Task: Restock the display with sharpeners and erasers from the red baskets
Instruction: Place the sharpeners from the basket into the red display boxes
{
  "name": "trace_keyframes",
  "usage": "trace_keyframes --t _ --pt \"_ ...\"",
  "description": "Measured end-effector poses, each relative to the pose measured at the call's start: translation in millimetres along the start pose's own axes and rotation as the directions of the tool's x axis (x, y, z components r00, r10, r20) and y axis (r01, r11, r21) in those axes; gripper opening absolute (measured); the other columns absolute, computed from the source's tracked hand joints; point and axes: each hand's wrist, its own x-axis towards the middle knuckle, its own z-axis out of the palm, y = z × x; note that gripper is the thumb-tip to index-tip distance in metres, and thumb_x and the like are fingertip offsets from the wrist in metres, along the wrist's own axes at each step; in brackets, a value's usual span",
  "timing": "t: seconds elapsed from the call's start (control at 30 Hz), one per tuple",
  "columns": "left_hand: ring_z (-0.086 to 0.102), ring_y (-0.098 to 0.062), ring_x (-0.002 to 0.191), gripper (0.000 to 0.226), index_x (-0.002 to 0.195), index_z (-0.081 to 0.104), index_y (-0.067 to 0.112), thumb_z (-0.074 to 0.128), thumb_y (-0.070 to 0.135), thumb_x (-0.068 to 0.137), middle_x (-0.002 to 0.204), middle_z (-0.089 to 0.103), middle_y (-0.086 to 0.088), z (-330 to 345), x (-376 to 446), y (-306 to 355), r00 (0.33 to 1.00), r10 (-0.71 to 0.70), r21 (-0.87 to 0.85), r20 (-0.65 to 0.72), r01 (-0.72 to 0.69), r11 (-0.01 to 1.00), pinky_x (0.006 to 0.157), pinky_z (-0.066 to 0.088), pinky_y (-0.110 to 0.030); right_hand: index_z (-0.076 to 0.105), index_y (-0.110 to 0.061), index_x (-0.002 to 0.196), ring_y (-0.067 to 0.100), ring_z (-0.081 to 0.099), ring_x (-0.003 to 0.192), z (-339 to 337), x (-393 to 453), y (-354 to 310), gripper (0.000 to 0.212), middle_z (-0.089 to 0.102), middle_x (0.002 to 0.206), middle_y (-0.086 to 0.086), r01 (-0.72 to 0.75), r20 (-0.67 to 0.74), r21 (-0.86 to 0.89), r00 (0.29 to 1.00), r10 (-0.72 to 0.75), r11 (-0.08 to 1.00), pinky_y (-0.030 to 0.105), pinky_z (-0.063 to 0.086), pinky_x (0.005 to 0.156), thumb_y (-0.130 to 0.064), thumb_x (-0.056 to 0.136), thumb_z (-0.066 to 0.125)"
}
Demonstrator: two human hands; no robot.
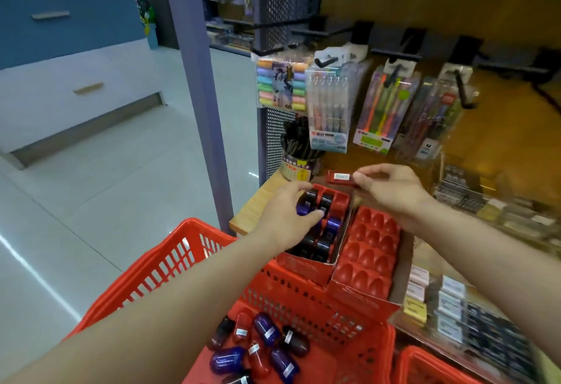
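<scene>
The right hand [391, 192] pinches a red sharpener [340, 177], long axis level and pointing left, just above the sharpener tray [321, 225], whose open far-right slot [341, 201] lies directly below, while the left hand [288, 210] curls around a purple sharpener [303, 209] there.
</scene>
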Motion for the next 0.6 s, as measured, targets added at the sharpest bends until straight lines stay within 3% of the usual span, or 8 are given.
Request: trace_keyframes --t 0.07,0.1,0.2,0.3,0.37,0.43,0.53,0.6 --pt "0.053 -0.009 0.120 0.056 0.137 0.050 0.020 0.075 0.022 0.086 0.133 0.054 0.005 0.1 -12.0 14.0 0.994 -0.107 -0.276 0.038 0.114 0.954 0.097 0.044 -0.022 0.066 -0.004 0.097 0.022 0.071 0.091 -5.4 -23.7 -3.9 0.007 0.069 0.107 0.018 -0.167 0.180 0.333 0.977 0.111 0.928 0.028 0.060 0.077 -0.007 0.091 0.066" --pt "0.057 -0.011 0.117 0.055 0.137 0.051 0.020 0.075 0.020 0.087 0.133 0.057 0.003 0.4 -17.7 21.7 0.990 -0.123 -0.392 0.070 0.140 0.909 0.099 0.047 -0.027 0.065 0.001 0.104 0.024 0.070 0.099 -6.8 -34.7 -4.4 0.013 0.068 0.111 0.019 -0.229 0.263 0.411 0.957 0.125 0.882 0.029 0.060 0.080 -0.004 0.092 0.063" --pt "0.064 -0.015 0.111 0.040 0.127 0.057 0.018 0.071 0.016 0.089 0.119 0.069 -0.001 0.4 -33.9 38.9 0.995 -0.078 -0.540 0.067 0.102 0.835 0.099 0.050 -0.033 0.061 0.004 0.118 0.023 0.068 0.107 -7.3 -64.4 -3.1 0.024 0.068 0.117 0.018 -0.309 0.426 0.506 0.901 0.078 0.805 0.029 0.059 0.085 -0.002 0.096 0.056" --pt "0.065 -0.022 0.111 0.036 0.125 0.059 0.015 0.069 0.013 0.090 0.116 0.070 -0.008 -3.3 -44.9 45.7 0.997 -0.060 -0.610 0.044 0.074 0.789 0.099 0.051 -0.034 0.060 -0.001 0.119 0.023 0.067 0.110 -9.4 -82.6 -0.3 0.023 0.068 0.118 0.016 -0.312 0.476 0.516 0.879 0.035 0.798 0.033 0.059 0.085 0.001 0.097 0.052" --pt "0.064 -0.022 0.112 0.038 0.127 0.059 0.016 0.069 0.010 0.090 0.117 0.070 -0.008 -5.9 -48.3 45.3 0.999 -0.031 -0.582 0.043 0.050 0.811 0.099 0.051 -0.033 0.062 -0.008 0.118 0.019 0.066 0.109 -13.7 -87.3 0.0 0.024 0.068 0.119 0.009 -0.205 0.462 0.389 0.887 0.002 0.898 0.038 0.058 0.089 0.000 0.097 0.053" --pt "0.064 -0.018 0.110 0.041 0.128 0.059 0.019 0.069 0.008 0.090 0.113 0.070 0.003 -7.4 -49.2 42.8 0.999 -0.004 -0.507 0.037 0.023 0.861 0.096 0.051 -0.026 0.065 -0.017 0.116 0.013 0.067 0.106 -20.0 -87.9 -2.4 0.028 0.069 0.118 0.001 0.007 0.406 0.216 0.909 -0.097 0.976 0.037 0.056 0.093 0.000 0.095 0.058" --pt "0.067 -0.009 0.103 0.050 0.133 0.056 0.032 0.068 0.008 0.091 0.108 0.066 0.025 -7.2 -47.0 41.4 0.996 0.035 -0.381 0.082 -0.001 0.925 0.090 0.053 -0.022 0.064 -0.025 0.122 0.006 0.065 0.110 -30.0 -85.3 -10.1 0.039 0.070 0.117 -0.010 0.337 0.382 0.109 0.855 -0.352 0.935 0.024 0.054 0.093 -0.007 0.087 0.070" --pt "0.066 -0.012 0.103 0.061 0.140 0.047 0.040 0.069 0.011 0.091 0.122 0.061 0.021 -4.6 -41.8 40.1 0.993 0.041 -0.306 0.108 -0.007 0.952 0.094 0.054 -0.031 0.062 -0.027 0.128 0.003 0.064 0.110 -32.9 -81.4 -14.9 0.048 0.069 0.118 -0.014 0.456 0.428 0.050 0.794 -0.432 0.888 0.018 0.052 0.092 -0.016 0.083 0.075"
